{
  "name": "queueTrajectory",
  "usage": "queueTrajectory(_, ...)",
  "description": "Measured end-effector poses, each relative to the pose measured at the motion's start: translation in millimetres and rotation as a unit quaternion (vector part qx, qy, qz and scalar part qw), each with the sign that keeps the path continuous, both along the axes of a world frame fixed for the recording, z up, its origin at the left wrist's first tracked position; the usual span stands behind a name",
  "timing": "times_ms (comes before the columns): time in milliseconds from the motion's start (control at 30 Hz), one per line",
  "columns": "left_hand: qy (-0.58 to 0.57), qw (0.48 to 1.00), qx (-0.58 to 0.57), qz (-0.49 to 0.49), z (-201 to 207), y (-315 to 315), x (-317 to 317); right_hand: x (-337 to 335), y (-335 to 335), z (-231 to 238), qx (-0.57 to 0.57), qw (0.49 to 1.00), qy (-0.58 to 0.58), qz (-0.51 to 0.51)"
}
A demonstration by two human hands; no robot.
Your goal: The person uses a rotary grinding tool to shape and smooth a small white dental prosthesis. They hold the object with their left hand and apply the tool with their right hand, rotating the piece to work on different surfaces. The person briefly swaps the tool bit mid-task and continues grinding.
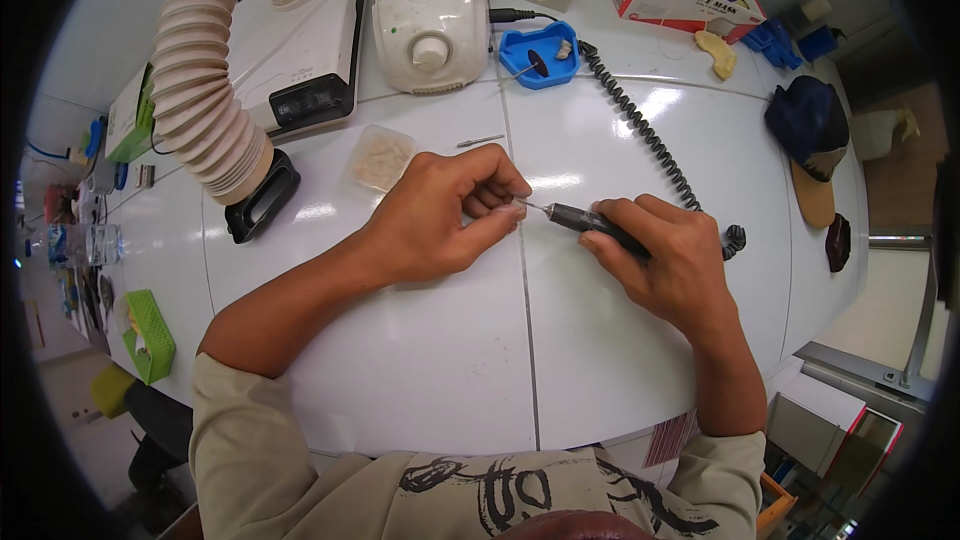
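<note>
My right hand (672,252) is wrapped round a black rotary handpiece (580,220), with its thin metal bit pointing left. The bit's tip reaches the fingertips of my left hand (425,225), above the white tiled tabletop (440,370). Thumb and fingers of the left hand are pinched together; whatever is between them is too small to make out. Just beyond that hand are a clear plastic box (381,159) of small beige pieces and a slim metal bit (481,141) lying loose.
A ribbed suction hose (195,80) arches over the left side. At the back stand a white control unit (430,25) and a blue tray (545,70). A coiled black cord (640,125) runs down the right, left of a cap (808,130). A green basket (150,335) sits at left.
</note>
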State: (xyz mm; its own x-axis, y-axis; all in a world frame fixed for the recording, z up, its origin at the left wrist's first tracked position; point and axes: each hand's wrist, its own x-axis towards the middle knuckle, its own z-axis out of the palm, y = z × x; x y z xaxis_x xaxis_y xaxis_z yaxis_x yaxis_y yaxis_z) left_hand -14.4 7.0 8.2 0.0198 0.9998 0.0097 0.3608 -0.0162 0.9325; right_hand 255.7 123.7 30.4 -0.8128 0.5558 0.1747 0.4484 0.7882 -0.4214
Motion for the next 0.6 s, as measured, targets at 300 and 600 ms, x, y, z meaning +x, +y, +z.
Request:
queueTrajectory(300, -0.015, 1.000, 0.004, 0.002, -1.8, -0.6, -0.1, 0.7, 1.7, -1.3, -0.015, 1.000, 0.021, -0.004)
queueTrajectory(600, -0.014, 1.000, 0.000, 0.001, -1.1, -1.0, 0.2, 0.9, 0.8, -2.8, -0.001, 1.000, 0.019, -0.001)
